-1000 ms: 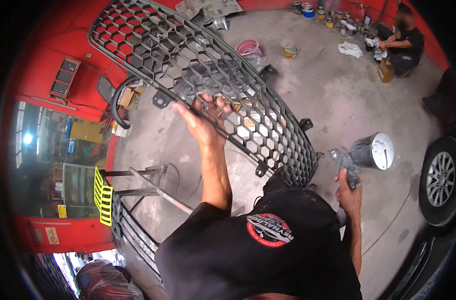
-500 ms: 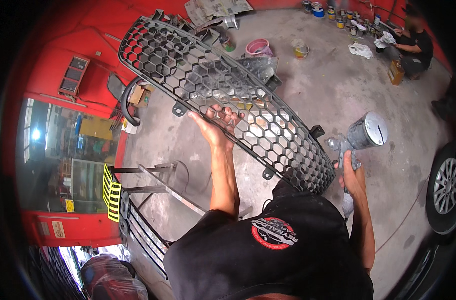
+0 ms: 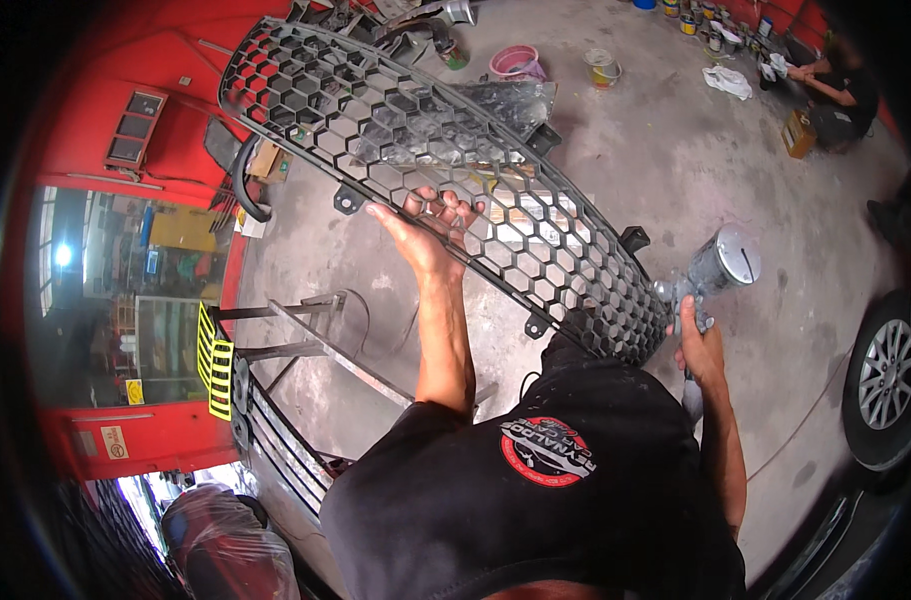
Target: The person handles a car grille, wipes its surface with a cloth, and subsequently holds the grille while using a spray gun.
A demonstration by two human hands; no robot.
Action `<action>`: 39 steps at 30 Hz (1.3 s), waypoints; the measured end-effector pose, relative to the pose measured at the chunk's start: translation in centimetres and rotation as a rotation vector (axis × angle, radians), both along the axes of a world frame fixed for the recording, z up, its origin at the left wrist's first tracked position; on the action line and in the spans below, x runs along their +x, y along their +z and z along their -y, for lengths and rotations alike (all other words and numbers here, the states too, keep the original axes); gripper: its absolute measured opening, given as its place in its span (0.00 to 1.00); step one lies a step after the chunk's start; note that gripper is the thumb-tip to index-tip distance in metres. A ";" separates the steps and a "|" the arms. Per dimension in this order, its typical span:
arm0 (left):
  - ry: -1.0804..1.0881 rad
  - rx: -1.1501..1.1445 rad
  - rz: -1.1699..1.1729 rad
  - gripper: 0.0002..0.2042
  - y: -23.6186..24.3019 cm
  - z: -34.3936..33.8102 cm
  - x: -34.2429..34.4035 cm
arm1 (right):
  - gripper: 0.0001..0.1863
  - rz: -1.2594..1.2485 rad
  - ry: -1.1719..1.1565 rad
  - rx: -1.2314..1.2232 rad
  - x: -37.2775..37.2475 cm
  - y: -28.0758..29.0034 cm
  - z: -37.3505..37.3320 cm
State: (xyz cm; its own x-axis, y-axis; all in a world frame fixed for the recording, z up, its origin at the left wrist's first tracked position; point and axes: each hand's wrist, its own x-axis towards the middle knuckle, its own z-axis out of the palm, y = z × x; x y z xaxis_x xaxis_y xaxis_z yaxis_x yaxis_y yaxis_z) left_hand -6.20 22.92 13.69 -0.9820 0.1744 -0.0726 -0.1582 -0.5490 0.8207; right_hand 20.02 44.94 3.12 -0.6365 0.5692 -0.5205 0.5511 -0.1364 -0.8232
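A long black car grille (image 3: 375, 125) with honeycomb mesh hangs tilted in front of me, its left end higher and farther away. My left hand (image 3: 430, 235) is closed around its near edge at mid-length, thumb on the outside and fingertips showing through the mesh. My right hand (image 3: 699, 350) grips a spray gun (image 3: 687, 318) with a grey, paint-stained metal cup (image 3: 725, 257) on top. The gun's front is close to the grille's right end; I cannot tell whether spray is coming out. Part of its handle is hidden by my fingers.
A metal stand (image 3: 325, 340) is left of my forearm, near yellow slatted pieces (image 3: 215, 365). Beyond the grille are a pink basin (image 3: 516, 62) and a bucket (image 3: 602, 68). Another person (image 3: 840, 100) sits far right near paint cans. A car wheel (image 3: 883, 385) stands at right.
The grille and my left hand appear slightly farther left and up in view. The spray gun has shifted left, its cup tilting a little. The other person's hands have moved.
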 end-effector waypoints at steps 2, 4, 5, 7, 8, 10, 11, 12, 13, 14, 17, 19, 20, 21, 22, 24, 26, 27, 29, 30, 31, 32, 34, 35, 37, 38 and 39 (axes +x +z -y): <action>0.014 -0.018 0.010 0.35 0.0 -0.2 -0.2 | 0.35 0.074 0.024 -0.032 0.9 -1.7 -0.3; 0.033 -0.038 0.018 0.35 -0.2 -0.2 -0.2 | 0.35 0.091 0.006 -0.048 1.5 -2.5 -0.1; 0.032 -0.040 0.017 0.35 -0.3 -0.2 -0.2 | 0.34 0.106 -0.012 -0.058 1.6 -2.8 0.1; 0.019 -0.045 0.017 0.35 -0.1 -0.3 -0.2 | 0.34 0.088 -0.019 -0.063 1.7 -2.5 0.2; 0.012 -0.035 0.026 0.36 0.0 -0.5 -0.1 | 0.34 0.071 -0.019 -0.062 1.6 -2.2 0.3; 0.002 -0.027 0.032 0.36 0.2 -0.7 0.2 | 0.34 0.028 -0.027 -0.050 1.0 -0.8 0.6; -0.004 -0.035 0.036 0.36 0.4 -0.7 0.3 | 0.34 -0.014 -0.027 -0.035 0.6 0.0 0.8; -0.006 -0.043 0.038 0.36 0.5 -0.6 0.5 | 0.34 -0.018 -0.026 -0.038 0.2 0.8 0.8; -0.009 -0.046 0.034 0.36 0.4 -0.5 0.5 | 0.34 -0.053 -0.018 -0.029 -0.2 1.7 0.9; -0.007 -0.058 0.036 0.36 0.3 -0.4 0.4 | 0.34 -0.087 -0.009 -0.020 -0.7 2.3 1.1; -0.044 -0.073 0.024 0.36 0.3 -0.6 0.6 | 0.35 -0.147 -0.144 0.117 -1.7 3.6 1.3; -0.079 -0.073 0.003 0.36 0.5 -0.6 0.8 | 0.36 -0.117 -0.133 0.127 -2.0 3.4 0.6; -0.106 -0.033 0.010 0.36 0.2 -0.5 0.6 | 0.36 -0.103 -0.149 0.085 -2.0 3.6 0.3; -0.091 -0.047 0.006 0.36 0.3 -0.5 0.5 | 0.36 -0.090 -0.155 0.033 -2.3 3.6 0.4; -0.058 -0.052 0.015 0.35 0.2 -0.4 0.6 | 0.36 -0.062 -0.086 -0.031 -2.3 2.8 0.3; 0.039 -0.084 0.020 0.35 -0.5 -0.7 -0.1 | 0.36 -0.026 -0.002 -0.099 -1.1 3.9 0.7; -0.021 -0.039 -0.005 0.35 -1.4 -2.7 -0.1 | 0.32 0.029 0.080 -0.134 0.1 5.3 0.9; -0.005 -0.045 -0.031 0.35 -2.1 -3.3 -0.2 | 0.32 0.024 0.103 -0.145 -0.1 5.6 1.8; 0.029 -0.009 -0.036 0.35 -3.1 -3.7 -0.9 | 0.29 -0.218 0.150 -0.138 -1.1 7.2 3.3; 0.053 0.002 0.005 0.36 -2.9 -4.6 -0.4 | 0.26 -0.249 0.191 -0.172 -1.0 6.8 3.4; 0.043 0.004 0.010 0.36 -3.2 -5.0 -0.5 | 0.26 -0.245 0.181 -0.168 -1.0 6.6 3.4; 0.056 0.039 0.035 0.36 -3.5 -5.5 -0.6 | 0.26 -0.235 0.228 -0.173 -1.2 6.5 3.3; 0.040 0.115 0.064 0.36 -3.8 -5.6 -1.0 | 0.27 -0.192 0.266 -0.178 -0.7 6.2 3.0; 0.062 0.166 0.091 0.35 -3.7 -5.5 -1.2 | 0.27 -0.189 0.253 -0.173 -0.1 5.5 2.7; 0.097 0.134 0.051 0.35 -4.1 -4.9 -2.7 | 0.28 -0.099 0.165 -0.090 2.3 3.5 1.7; 0.095 0.179 0.040 0.34 -4.4 -3.4 -3.7 | 0.29 -0.045 0.117 -0.089 3.4 3.0 1.3; 0.084 0.228 0.032 0.34 -4.4 -2.2 -4.7 | 0.29 -0.045 0.080 -0.081 4.6 2.4 0.9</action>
State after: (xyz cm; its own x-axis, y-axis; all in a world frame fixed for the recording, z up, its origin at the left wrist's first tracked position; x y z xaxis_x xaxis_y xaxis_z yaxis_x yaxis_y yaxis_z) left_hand -10.94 25.09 9.29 -0.9915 0.1079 -0.0724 -0.1285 -0.7319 0.6692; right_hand 24.60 44.08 5.57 -0.7021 0.4724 -0.5328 0.5259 -0.1605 -0.8353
